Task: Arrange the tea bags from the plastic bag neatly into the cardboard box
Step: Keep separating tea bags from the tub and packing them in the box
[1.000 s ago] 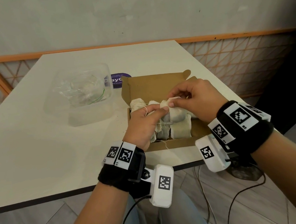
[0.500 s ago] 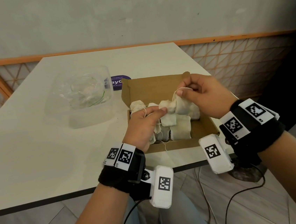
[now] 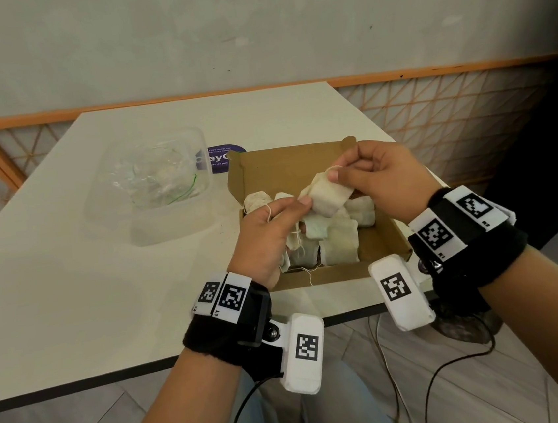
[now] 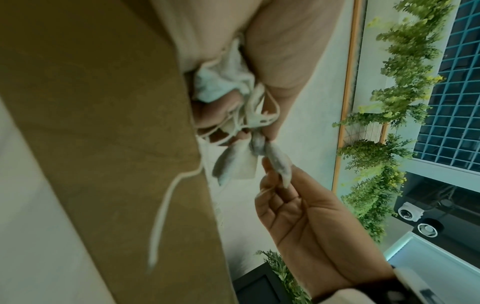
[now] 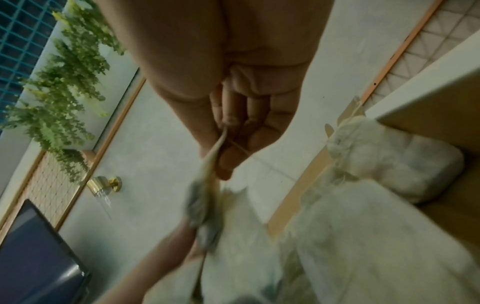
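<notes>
The brown cardboard box lies open near the table's front edge, with several pale tea bags lying in it. One tea bag is lifted above the box. My right hand pinches its top edge between thumb and fingers. My left hand pinches its lower left end, with loose strings trailing over the fingers. In the left wrist view this tea bag hangs between both hands, beside the box wall. In the right wrist view the pinched tea bag is blurred.
A crumpled clear plastic bag sits in a clear plastic container left of the box. A purple sticker lies behind the box. The white table ends just in front of my wrists, with cables on the floor below.
My right hand has raised one tea bag out of the box, up and to the right. My left hand stayed over the box's left side and still pinches the bag's lower end.
</notes>
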`<state>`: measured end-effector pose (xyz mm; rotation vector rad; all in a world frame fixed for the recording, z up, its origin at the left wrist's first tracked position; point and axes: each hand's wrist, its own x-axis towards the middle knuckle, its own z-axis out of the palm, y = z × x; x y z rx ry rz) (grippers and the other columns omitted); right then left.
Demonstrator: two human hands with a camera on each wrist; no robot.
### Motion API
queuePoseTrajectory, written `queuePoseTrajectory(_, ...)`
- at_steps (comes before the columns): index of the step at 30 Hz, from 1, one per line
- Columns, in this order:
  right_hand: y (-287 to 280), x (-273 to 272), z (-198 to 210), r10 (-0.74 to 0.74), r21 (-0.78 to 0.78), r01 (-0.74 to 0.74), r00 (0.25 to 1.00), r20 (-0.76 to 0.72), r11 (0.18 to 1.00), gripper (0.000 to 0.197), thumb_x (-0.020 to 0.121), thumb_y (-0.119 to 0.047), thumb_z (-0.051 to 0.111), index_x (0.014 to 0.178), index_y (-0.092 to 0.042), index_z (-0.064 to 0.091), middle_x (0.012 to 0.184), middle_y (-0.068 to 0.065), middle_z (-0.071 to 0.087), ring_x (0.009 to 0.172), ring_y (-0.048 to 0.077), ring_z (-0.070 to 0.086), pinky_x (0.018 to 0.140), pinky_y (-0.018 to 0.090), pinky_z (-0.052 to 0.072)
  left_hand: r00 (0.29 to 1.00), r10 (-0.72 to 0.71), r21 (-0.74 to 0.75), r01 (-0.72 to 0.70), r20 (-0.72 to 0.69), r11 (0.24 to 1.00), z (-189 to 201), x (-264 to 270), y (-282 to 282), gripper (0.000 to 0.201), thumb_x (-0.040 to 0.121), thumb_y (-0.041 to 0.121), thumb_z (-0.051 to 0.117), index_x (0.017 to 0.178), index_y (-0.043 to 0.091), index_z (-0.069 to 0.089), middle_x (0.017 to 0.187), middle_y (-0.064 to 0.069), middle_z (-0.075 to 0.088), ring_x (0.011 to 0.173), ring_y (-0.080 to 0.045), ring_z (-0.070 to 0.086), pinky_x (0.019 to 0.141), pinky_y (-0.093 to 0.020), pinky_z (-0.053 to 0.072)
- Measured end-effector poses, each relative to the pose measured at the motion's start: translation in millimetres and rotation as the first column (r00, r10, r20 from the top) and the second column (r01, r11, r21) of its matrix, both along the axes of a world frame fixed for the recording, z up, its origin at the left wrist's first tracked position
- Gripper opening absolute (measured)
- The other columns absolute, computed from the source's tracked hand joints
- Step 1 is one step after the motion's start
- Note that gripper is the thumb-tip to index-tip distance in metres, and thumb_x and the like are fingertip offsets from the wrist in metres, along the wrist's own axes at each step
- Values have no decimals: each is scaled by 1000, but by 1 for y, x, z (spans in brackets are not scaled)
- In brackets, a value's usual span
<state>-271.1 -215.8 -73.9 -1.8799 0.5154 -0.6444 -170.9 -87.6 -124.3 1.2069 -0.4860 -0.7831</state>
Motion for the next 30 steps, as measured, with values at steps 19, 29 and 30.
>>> queuePoseTrajectory(19,-11,9,9,110,-97,-106,993,36,990,8,78,-6,70,76,-14,69,79,-1,68,78,7,62,79,19,49,986,-129,-17,128,-102,992,0,5,3,7,82,10,67,88,9,63,71,-1,66,51,-11,58,40,-21,44)
queuePoseTrajectory(29,-1,-9,29,337,-275,-378,923,-185,884,11,81,-11,68,88,-19,72,89,1,71,88,19,65,85,28,51,969,33,-69,-51,-246,996,6,4,-2,7,90,11,58,86,6,61,58,-3,63,43,-10,58,38,-13,41)
queuePoseTrajectory(30,1,-9,28,362,-266,-411,907,-214,872,12,81,-11,68,88,-20,72,88,-2,71,86,13,65,83,25,51,971,27,-71,-45,-239,996,6,4,-3,8,90,10,59,90,4,62,64,-6,64,50,-13,61,42,-16,46)
